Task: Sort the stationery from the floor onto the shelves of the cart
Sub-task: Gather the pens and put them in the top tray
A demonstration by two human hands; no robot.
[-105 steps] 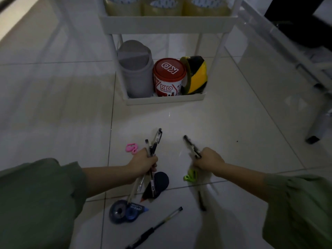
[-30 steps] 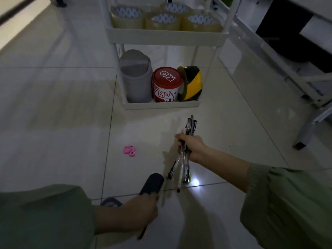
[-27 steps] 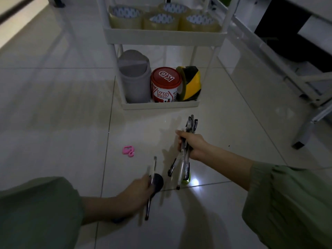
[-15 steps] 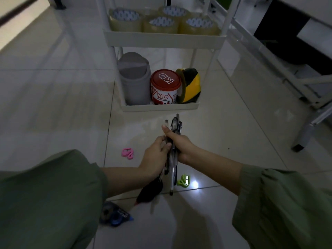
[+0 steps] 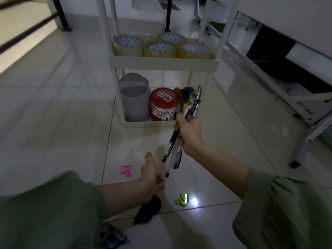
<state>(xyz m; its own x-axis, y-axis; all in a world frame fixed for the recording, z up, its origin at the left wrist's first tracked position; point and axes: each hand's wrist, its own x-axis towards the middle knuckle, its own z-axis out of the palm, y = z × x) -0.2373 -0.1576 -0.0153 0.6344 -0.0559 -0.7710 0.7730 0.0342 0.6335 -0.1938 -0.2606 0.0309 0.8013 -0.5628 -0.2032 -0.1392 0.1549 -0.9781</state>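
Right hand [image 5: 189, 131] is clenched round the middle of a bundle of pens [image 5: 181, 130], raised in front of the cart's bottom shelf [image 5: 143, 124], while the left hand [image 5: 150, 174] hangs slack and holds nothing, low over the floor. Judged from the head view, the pens are light, stiff and smooth-barrelled, so a loose bundle could fan or slip; a firm mid-length grip looks right. Legible writing: the red-lidded tub [image 5: 163, 105] on the bottom shelf reads "KG" on lid and side; print on the blue correction-tape dispenser [image 5: 113, 239] on the floor is too blurred to read.
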